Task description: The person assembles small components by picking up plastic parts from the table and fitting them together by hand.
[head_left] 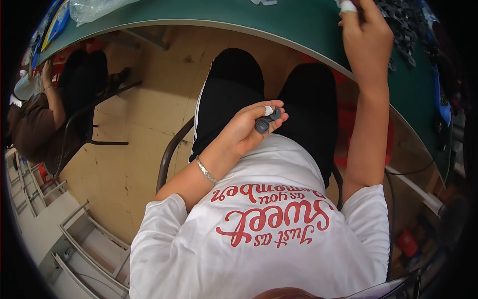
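Observation:
My left hand is held over my lap, its fingers curled round a small dark grey plastic part with a rounded end. A white cover wraps the left thumb. My right hand is raised over the right part of the green table, at the upper edge of the view. Its thumb wears a white cover too, and the fingers are bent in. A scrap of something pale shows by the right thumb tip, but the frame cuts it off. Beside that hand lies a pile of dark grey plastic parts.
The green table curves across in front of me. Clear plastic bags and a blue and yellow item lie at its left end. Another person sits at the far left. My chair's armrest stands beside my left arm.

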{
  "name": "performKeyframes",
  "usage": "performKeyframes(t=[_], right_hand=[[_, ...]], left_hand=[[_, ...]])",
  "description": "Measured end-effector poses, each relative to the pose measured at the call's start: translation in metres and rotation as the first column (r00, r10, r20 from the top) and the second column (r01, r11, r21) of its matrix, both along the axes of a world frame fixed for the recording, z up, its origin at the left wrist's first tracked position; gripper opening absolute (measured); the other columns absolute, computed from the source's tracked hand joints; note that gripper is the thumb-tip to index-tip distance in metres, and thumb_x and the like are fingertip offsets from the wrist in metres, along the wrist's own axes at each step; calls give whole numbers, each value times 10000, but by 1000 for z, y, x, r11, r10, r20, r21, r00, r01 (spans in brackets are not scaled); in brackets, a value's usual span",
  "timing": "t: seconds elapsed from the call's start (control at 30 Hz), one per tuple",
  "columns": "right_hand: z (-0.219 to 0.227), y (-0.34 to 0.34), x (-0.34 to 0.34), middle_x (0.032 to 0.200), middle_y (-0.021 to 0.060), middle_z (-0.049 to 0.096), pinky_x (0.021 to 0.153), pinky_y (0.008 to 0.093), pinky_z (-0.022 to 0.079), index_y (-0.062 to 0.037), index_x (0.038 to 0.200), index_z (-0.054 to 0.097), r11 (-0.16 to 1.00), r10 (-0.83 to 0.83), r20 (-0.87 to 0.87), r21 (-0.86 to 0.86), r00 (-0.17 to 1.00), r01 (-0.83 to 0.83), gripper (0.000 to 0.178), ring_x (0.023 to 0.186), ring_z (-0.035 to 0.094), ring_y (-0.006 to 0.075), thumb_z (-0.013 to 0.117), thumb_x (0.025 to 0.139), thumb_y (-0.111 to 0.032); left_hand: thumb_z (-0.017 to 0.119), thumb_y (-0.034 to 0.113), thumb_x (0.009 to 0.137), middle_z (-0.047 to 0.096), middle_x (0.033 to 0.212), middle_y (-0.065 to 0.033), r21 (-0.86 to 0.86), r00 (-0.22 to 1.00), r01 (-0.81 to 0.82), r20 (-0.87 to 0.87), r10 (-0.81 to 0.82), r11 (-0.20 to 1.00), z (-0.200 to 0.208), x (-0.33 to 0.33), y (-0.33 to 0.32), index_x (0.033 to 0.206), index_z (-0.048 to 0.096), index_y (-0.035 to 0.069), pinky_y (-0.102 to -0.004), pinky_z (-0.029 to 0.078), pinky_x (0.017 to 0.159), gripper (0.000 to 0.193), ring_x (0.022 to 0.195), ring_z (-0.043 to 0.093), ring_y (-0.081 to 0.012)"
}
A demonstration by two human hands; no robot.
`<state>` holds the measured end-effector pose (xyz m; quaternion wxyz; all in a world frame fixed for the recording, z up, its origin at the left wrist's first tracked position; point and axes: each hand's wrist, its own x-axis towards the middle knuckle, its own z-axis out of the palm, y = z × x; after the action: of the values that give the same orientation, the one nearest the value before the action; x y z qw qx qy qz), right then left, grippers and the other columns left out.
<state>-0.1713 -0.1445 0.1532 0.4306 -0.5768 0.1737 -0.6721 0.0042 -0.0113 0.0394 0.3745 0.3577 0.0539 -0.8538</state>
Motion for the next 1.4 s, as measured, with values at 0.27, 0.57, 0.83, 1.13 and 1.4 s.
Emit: performKeyframes(t=[0.27,0.57,0.83,1.13,1.4], right_hand=[[-24,102,7,964,64,621,651,205,495,19,1101,596,822,197,-300,570,933,9,182,774,586,79,555,926,-12],[-86,123,11,946,91,633,664,222,496,11,1058,530,492,286,-78,867,955,-77,139,768,593,94,537,922,-16],[-96,147,23,905,52,648,703,234,475,-18,1087,601,793,236,-505,594,830,136,217,795,598,101,559,876,4],[-105,139,12,956,45,626,732,227,488,9,1078,565,797,184,-616,549,766,250,168,825,586,84,541,912,-4],[-108,138,15,966,43,627,730,222,489,-1,1129,571,755,242,-521,631,818,179,205,856,586,86,541,926,-8]], left_hand=[[563,235,958,590,917,-69,-143,999,41,5,-41,989,-3,5,2,1116,573,8,-193,469,555,276,738,592,-110],[518,212,977,577,878,-24,-309,951,143,305,-44,940,-1,-4,12,1119,581,9,-216,448,621,255,786,555,-93],[511,196,981,624,881,-46,-206,943,119,328,-46,971,1,-1,12,1097,592,-4,-212,472,626,246,763,581,-95],[519,201,979,616,900,-60,-194,951,89,307,-26,977,-3,1,12,1104,582,-19,-197,475,585,261,719,570,-87],[503,166,978,619,918,-56,-211,963,102,266,-43,972,-7,5,10,1188,564,-25,-186,449,540,290,684,561,-76]])
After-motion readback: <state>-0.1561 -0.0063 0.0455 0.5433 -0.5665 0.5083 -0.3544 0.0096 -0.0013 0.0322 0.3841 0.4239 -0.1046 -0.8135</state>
